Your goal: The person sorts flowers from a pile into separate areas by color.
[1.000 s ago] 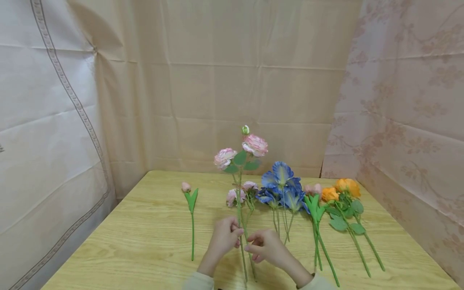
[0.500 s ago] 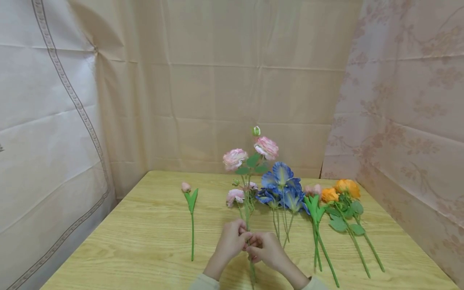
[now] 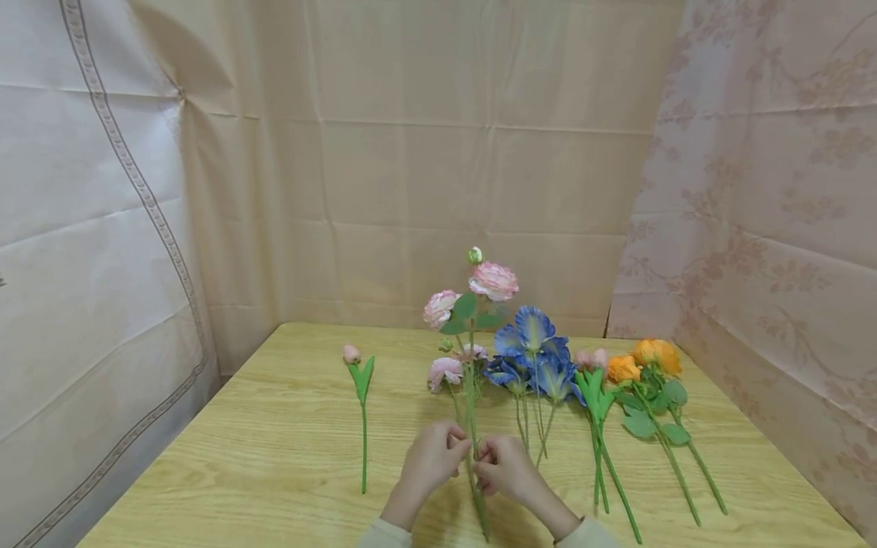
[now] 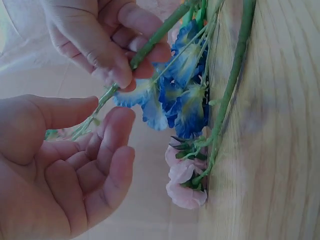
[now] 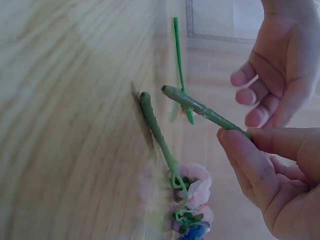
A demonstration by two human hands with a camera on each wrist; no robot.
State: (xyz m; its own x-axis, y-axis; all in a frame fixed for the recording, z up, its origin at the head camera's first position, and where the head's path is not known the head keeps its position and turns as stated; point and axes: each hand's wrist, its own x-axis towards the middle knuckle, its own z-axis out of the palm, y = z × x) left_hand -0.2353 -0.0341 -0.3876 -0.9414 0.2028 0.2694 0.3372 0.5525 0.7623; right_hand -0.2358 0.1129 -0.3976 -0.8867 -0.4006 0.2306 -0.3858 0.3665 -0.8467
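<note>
A pink-and-white artificial flower [image 3: 493, 281] with two ruffled blooms and a green bud stands upright above the table. My right hand [image 3: 510, 468] pinches its lower stem between thumb and fingers; in the right wrist view the thick stem end [image 5: 200, 110] sticks out past the fingertips. Close by on the other side is my left hand [image 3: 432, 460]. In the left wrist view its thumb [image 4: 70, 111] and loosely bent fingers stand apart around the stem, without gripping it. Behind lies another pink flower [image 3: 445, 371], its stem partly hidden by the held one.
Blue irises [image 3: 537, 358] lie just right of the hands. Further right are pink tulips [image 3: 596, 396] and orange flowers [image 3: 658, 355]. A single pink tulip [image 3: 365, 426] lies on the left of the wooden table [image 3: 274, 434]. Cloth hangings [image 3: 438, 175] surround the table.
My right hand has come in to pinch the stem, and my left hand has loosened its hold. The blooms swung right, then slightly back left and lower.
</note>
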